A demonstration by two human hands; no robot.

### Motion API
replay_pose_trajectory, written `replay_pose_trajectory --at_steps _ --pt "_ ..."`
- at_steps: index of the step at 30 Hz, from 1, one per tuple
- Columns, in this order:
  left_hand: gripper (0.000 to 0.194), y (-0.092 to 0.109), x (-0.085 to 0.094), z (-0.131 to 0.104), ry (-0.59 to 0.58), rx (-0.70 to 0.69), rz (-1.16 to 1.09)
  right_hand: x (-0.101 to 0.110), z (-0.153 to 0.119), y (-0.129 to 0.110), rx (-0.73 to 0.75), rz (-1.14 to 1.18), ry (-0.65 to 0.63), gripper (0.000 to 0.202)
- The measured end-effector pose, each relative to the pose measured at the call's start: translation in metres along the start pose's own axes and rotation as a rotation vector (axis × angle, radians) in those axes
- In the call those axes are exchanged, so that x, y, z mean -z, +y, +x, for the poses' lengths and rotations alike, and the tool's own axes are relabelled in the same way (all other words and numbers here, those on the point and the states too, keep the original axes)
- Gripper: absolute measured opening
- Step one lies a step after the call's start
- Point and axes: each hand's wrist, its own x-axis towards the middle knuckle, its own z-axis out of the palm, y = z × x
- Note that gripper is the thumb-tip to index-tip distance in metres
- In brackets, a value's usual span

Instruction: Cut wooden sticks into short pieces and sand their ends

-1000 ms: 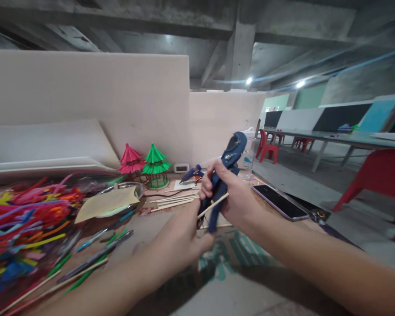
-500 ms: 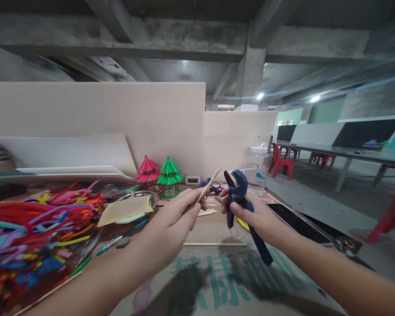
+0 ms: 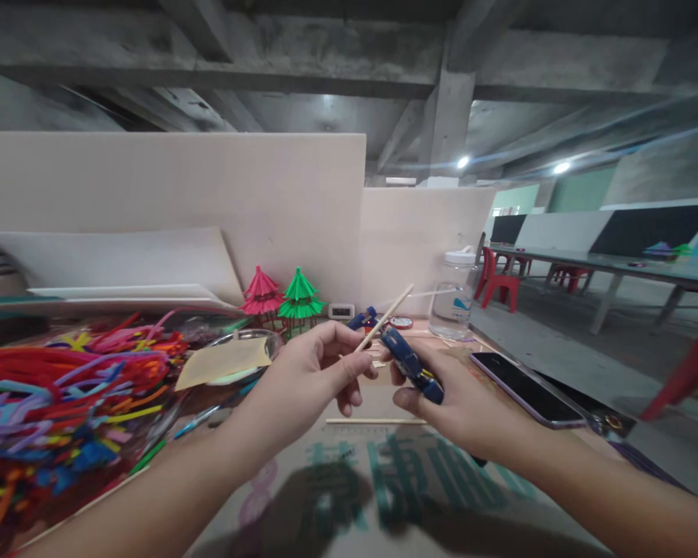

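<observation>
My left hand (image 3: pixel 326 368) is closed in a pinch round a thin wooden stick (image 3: pixel 396 304), which slants up and to the right. Wrapped by the fingers of my right hand (image 3: pixel 450 395) is a dark blue hand cutter (image 3: pixel 407 360). Its head is close to the stick; whether they touch I cannot tell. Below both hands, another wooden stick (image 3: pixel 375 421) lies across a cardboard sheet (image 3: pixel 291 496) with green printed characters. Several short sticks behind my hands are partly hidden.
Colourful pipe cleaners (image 3: pixel 81 395) cover the left side. A red pagoda model (image 3: pixel 260 291) and a green one (image 3: pixel 300 294) stand near the board (image 3: pixel 168 178), beside a small digital clock (image 3: pixel 341 311). To the right are a clear jar (image 3: pixel 450 302) and a phone (image 3: pixel 529 391).
My right hand has turned the cutter, so its head now tilts toward the left hand and its handles are mostly covered. The stick's upper end has moved right and slightly up.
</observation>
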Motion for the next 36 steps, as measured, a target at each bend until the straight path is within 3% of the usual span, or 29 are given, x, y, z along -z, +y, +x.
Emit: replay_pose_trajectory --at_steps 4,10,15,20,24,28,30,33,36 --pt "0.023 -0.005 -0.003 -0.001 0.012 -0.008 0.112 -0.001 -0.002 -0.003 -0.006 -0.03 -0.022 0.019" --pt "0.017 -0.002 -0.005 -0.004 0.015 -0.102 0.166 0.0 -0.002 0.0 0.003 0.049 0.022 0.029" --pt "0.028 0.003 0.0 -0.005 0.025 -0.138 0.33 0.004 0.001 0.001 -0.022 0.11 -0.005 0.036" --pt "0.03 0.003 0.002 -0.009 0.067 -0.22 0.565 0.003 0.001 -0.001 0.07 -0.076 0.037 0.027" --pt "0.038 -0.001 -0.004 -0.013 -0.036 -0.208 0.521 0.006 -0.001 0.004 0.212 -0.281 0.09 0.038" --pt "0.06 -0.008 -0.015 -0.015 -0.137 -0.167 0.237 0.006 -0.006 0.006 0.295 -0.432 0.125 0.042" --pt "0.055 -0.008 -0.018 -0.016 -0.124 -0.2 0.15 0.004 -0.008 0.003 0.344 -0.429 0.09 0.044" --pt "0.04 -0.004 -0.019 -0.018 -0.088 -0.266 0.198 0.002 -0.009 0.0 0.398 -0.395 0.064 0.048" --pt "0.036 0.005 -0.018 -0.019 0.006 -0.307 0.252 0.002 -0.004 0.006 0.428 -0.401 0.132 0.053"
